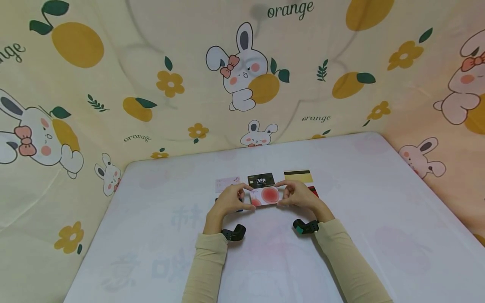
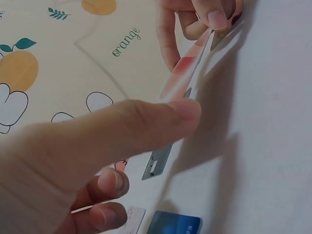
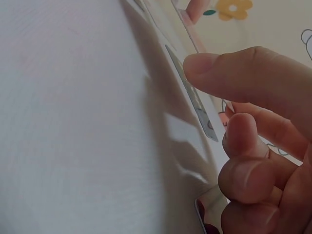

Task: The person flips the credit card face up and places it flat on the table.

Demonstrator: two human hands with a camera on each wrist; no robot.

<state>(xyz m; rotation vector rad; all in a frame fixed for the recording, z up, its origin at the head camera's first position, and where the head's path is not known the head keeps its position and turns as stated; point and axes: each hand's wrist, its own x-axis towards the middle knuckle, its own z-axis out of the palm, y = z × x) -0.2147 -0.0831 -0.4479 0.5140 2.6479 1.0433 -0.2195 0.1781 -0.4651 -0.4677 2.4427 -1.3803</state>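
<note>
A white and pink card [image 1: 265, 197] with a large red circle is held up between both hands, close over the table. My left hand [image 1: 228, 200] pinches its left side, index finger at the top corner and thumb at the bottom. At its right side, my right hand [image 1: 302, 194] pinches the card the same way. Just behind it lies a black "Vip" card [image 1: 261, 180]. In the left wrist view, the held card [image 2: 181, 75] is tilted, and a blue card [image 2: 174, 223] shows below the left fingers.
A pale pink card [image 1: 227, 182] lies behind the left hand. Behind the right hand are a gold card [image 1: 298, 177] with a dark stripe and a partly hidden red card [image 1: 314, 190]. The white table [image 1: 379, 219] ends at a curtain [image 1: 182, 46] printed with rabbits and oranges.
</note>
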